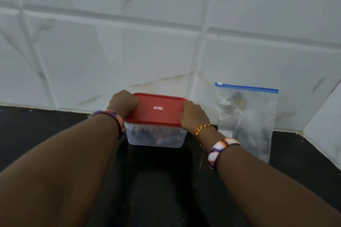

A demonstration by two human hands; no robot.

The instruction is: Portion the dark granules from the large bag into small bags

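container [156, 135] long axis left-right | zip bag [247, 116] upright | both hands' fingers grip lid [156, 109] ends

We see soft, even, rather cool light with no hard glare. Faint grey shadows lie on the tiled wall [114, 51] above the left hand [124, 101]. The dark counter [160, 180] below both hands swallows detail. The wide lens bends the tile lines outward toward the edges. The near forearms look slightly soft, and the whole picture is mildly grainy.
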